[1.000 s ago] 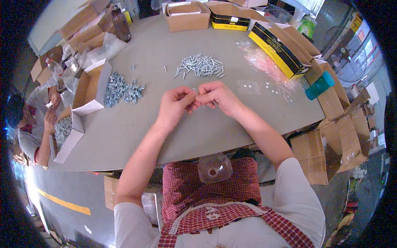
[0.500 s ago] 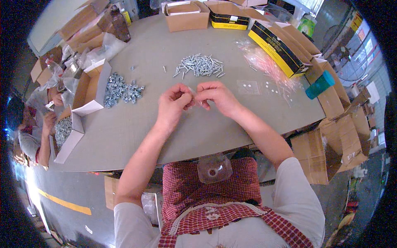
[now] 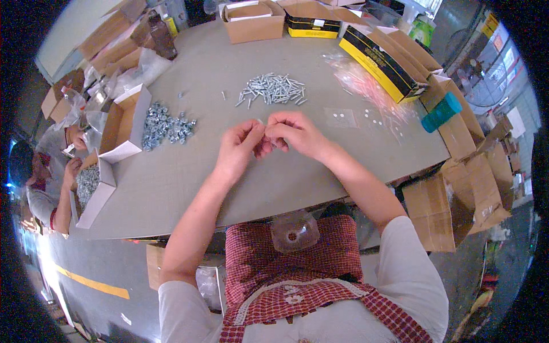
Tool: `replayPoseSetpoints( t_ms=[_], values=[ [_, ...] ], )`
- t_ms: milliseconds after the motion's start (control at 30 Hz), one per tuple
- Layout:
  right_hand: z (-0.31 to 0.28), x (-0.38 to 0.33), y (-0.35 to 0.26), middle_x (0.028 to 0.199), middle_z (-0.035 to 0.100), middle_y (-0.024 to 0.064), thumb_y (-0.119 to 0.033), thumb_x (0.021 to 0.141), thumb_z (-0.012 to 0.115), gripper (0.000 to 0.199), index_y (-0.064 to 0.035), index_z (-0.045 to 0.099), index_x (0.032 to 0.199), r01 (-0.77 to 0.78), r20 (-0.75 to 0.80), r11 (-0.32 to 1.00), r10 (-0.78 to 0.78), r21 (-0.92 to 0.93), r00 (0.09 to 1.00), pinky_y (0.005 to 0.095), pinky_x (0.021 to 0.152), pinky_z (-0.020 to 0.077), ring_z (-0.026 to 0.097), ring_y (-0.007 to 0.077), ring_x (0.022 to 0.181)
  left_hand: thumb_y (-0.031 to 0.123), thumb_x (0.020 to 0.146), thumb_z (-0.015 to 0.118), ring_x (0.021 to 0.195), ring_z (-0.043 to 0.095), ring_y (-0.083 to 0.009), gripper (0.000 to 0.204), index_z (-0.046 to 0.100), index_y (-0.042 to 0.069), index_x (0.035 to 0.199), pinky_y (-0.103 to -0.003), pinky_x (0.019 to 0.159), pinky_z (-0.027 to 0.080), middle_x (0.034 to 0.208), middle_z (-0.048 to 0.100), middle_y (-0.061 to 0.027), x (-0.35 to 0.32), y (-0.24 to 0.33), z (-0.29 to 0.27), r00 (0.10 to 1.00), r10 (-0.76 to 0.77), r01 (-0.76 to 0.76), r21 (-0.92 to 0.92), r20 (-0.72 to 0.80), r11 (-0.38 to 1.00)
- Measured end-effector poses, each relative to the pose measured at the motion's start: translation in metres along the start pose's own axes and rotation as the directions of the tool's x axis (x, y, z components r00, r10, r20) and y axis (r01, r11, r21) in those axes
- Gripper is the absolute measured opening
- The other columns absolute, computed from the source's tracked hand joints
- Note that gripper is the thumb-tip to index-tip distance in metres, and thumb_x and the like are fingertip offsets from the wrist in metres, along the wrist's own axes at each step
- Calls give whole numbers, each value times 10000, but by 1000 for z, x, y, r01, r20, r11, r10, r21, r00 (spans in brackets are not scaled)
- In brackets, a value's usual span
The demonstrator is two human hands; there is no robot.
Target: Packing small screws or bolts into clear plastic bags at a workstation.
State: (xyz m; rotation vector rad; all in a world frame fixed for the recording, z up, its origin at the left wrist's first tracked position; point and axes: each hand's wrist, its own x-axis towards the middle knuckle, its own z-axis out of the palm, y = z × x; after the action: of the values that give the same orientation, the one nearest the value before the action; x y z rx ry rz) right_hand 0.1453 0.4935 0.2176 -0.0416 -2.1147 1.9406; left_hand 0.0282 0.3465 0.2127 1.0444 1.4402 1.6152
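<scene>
Pinching: left hand has thumb and fingers closed on a small bit of clear film, as far as we can make out.
Right hand: fingers curled in against the left fingertips; we can't tell if they grip the film too or only steady it.
Film position: between the two hands, above the table, on our side of the screw pile. Only a pale sliver shows past the fingertips.
Film handling: we'd judge it very light, limp and slippery, prone to cling or crease; tears rather than breaks.
Film hold: we'd take it by an edge, thumb against forefinger, one hand per side, with light pressure.
Nut pile: well left of the hands, beside the white box; nuts look hard and dense.
Flat bag: right of the hands, lying on the table, white discs showing in it.
Hidden: most of the film, the inner fingertips, anything small between them.
Hard to read: film shape, whether it is a bag, screw threads. Co-worker's hands at far left are small and blurred to us.
</scene>
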Motion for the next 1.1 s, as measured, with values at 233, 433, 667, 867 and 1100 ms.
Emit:
replayPoseSetpoints(
  t_ms=[233,433,667,867,1100],
  values=[
    [-6,3,0,781,655,63,-157,810,642,115,-64,597,760,135,-182,523,-509,-841,841,367,542,488,629,237,650,225,922,618,581,555,-100,229,634,28,806,-275,537,450,647,611,-25,-10,11,13,927,349,-135,745,-138,653],
    [-2,-1,-13,1253,586,94,-165,729,696,142,-91,684,849,412,156,277,-636,-868,756,481,998,427,533,308,1203,199,867,616,561,591,-111,213,653,14,768,-275,531,466,618,616,-42,1,15,6,963,52,80,464,-264,882],
    [1,-6,-17,1298,547,64,-204,746,721,95,-163,733,831,430,160,275,-655,-860,738,589,1098,245,372,330,1335,227,920,611,666,622,-125,222,672,27,846,-269,640,497,781,685,-67,11,7,-23,950,-37,20,-59,-309,998],
    [-5,-3,-4,1159,640,-3,-180,736,770,126,-195,747,860,380,-3,296,-792,-876,610,491,1073,288,525,255,1171,300,955,612,698,624,-125,311,624,24,1097,-262,623,493,898,692,-74,11,11,-9,963,-177,147,-157,-203,977],
    [-10,-1,-4,1402,554,-63,-262,817,746,291,-282,739,1107,375,45,526,-535,-763,844,626,1126,-15,246,342,1437,238,942,640,563,454,-31,208,639,61,1052,-203,479,321,773,604,33,9,11,-34,907,-6,-16,-50,-421,999]
  ],
)
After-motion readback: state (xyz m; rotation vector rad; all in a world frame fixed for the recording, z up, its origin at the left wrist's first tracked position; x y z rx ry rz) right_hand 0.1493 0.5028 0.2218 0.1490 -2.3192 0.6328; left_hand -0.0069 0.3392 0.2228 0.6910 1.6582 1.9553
